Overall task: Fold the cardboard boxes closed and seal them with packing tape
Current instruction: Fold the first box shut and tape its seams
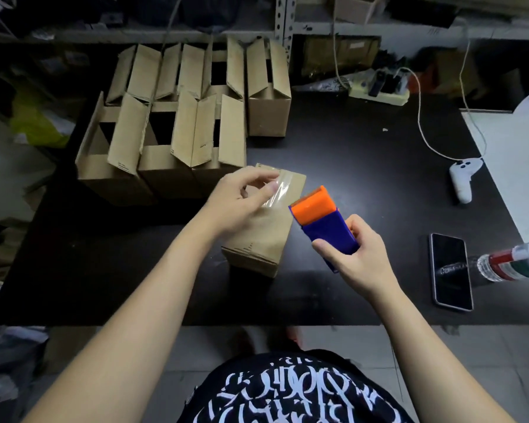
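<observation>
Taping step: left hand point(242, 193) pinches clear tape point(275, 193) over closed box point(266, 221) mid-table toward the front edge, right hand point(351, 254) grips tape dispenser point(324, 221) beside it; next, probably press tape onto seam, then pull and cut.

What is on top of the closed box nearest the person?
Clear tape stretches over the closed box, pinched by the left hand and fed from the dispenser in the right hand. The left hand hides part of the top.
</observation>
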`<action>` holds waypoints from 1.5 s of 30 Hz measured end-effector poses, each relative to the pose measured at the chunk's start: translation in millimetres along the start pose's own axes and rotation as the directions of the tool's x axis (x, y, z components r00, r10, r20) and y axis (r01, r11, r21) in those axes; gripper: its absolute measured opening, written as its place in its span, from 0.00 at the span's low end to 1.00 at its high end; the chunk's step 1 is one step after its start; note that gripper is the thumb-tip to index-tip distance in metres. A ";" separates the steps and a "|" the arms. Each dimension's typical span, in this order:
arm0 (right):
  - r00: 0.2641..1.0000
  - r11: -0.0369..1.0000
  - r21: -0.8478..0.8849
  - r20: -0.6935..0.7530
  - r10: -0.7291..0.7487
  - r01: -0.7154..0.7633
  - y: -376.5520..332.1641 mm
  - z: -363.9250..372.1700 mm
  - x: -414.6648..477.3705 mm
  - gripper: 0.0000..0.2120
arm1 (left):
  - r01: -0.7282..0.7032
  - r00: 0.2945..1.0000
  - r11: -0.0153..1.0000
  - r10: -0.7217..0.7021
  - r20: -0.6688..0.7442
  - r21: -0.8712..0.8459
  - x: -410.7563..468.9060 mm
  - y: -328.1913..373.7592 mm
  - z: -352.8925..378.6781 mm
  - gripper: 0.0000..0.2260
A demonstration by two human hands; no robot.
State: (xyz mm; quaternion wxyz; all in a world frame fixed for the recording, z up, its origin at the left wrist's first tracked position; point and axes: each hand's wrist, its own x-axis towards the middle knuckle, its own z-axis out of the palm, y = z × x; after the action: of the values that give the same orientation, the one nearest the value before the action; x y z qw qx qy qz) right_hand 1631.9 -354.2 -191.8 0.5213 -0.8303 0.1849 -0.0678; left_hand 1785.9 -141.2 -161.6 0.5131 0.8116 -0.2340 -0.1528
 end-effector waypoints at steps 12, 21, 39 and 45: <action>0.985 0.985 -0.002 0.014 -0.173 0.173 -11.1 8.2 -6.8 0.26 | 0.098 0.977 0.937 -0.027 0.210 -0.337 1.7 14.4 3.0 0.09; 0.954 0.947 -0.134 -0.033 -0.297 0.291 -13.5 10.7 -7.6 0.24 | 0.002 0.994 0.981 -0.023 -0.106 -0.194 -11.9 22.4 18.0 0.05; 0.993 0.968 -0.251 -0.115 -0.023 -0.006 53.9 3.1 -23.4 0.25 | -0.166 0.968 0.983 0.146 -0.206 -0.083 -25.9 24.3 4.6 0.02; 0.990 0.950 -0.307 -0.106 -0.098 0.062 48.9 1.4 -23.0 0.27 | -0.165 0.949 0.982 0.131 -0.286 -0.096 -14.4 31.2 2.6 0.03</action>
State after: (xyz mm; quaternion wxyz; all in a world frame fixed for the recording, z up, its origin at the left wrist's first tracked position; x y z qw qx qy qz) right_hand 1599.5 -363.3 -234.1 0.3724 -0.9017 0.1902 -0.1095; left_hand 1765.5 -146.8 -134.4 0.5981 0.7733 -0.2103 -0.0117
